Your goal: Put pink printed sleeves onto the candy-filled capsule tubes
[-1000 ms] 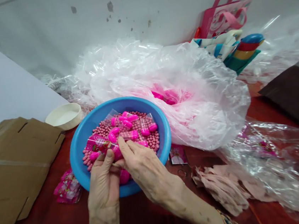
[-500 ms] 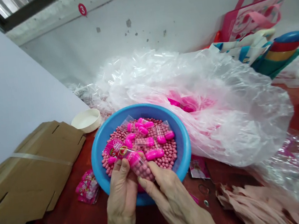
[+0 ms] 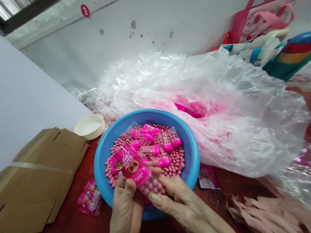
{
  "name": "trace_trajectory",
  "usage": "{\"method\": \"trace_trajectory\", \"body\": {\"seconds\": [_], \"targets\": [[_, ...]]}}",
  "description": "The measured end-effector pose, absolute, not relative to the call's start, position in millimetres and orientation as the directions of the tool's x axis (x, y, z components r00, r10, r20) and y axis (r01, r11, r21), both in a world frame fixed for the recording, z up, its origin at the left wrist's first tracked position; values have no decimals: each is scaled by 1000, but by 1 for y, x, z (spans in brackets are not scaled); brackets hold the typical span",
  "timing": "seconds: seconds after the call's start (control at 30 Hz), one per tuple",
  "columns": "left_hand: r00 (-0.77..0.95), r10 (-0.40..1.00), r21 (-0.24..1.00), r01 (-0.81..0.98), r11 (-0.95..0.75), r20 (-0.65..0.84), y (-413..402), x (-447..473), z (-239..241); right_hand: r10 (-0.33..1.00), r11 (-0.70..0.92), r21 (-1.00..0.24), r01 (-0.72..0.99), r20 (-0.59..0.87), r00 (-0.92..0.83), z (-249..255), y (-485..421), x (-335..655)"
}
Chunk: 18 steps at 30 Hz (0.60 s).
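A clear container of pink candy balls point(image 3: 152, 186) is held over the near part of the blue basin point(image 3: 100, 174). A printed pink label point(image 3: 129, 163) with fruit pictures covers its upper part. My right hand point(image 3: 176, 196) grips the container's lower end, thumb in front. My left hand point(image 3: 126, 199) pinches the label's left edge between thumb and fingers; part of those fingers is hidden. Beneath, the basin holds loose pink balls point(image 3: 174, 168) and several filled containers with bright pink caps point(image 3: 168, 146).
Left of the basin are a flattened cardboard box point(image 3: 31, 181), a white dish point(image 3: 90, 127) and a pile of pink labels point(image 3: 90, 198). A big clear plastic bag point(image 3: 228, 123) with pink pieces lies right. A pinkish cloth point(image 3: 271, 212) rests at lower right.
The printed label has swung up to face me and now covers the container's pink cap. The container and my right hand have shifted slightly right and down.
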<state>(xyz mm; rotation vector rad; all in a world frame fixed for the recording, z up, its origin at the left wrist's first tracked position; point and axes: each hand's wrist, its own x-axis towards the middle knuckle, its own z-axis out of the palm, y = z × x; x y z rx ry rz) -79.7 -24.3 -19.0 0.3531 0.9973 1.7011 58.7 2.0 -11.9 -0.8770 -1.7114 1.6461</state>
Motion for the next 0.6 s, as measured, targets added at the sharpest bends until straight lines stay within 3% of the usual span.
{"method": "trace_trajectory", "body": {"seconds": [0.13, 0.27, 0.6], "targets": [[-383, 906, 793, -602, -97, -181, -21, -75, -13, 847, 223, -956, 193, 92, -523, -15, -3, 48], [-362, 921, 783, -611, -115, -147, -17, -71, -8, 809, 434, -890, 143, 315, -497, -20, -3, 34], [-353, 928, 790, -600, -125, -122, -20, -66, -9, 837, 354, -930, 102, 266, -478, -21, 0, 39]]}}
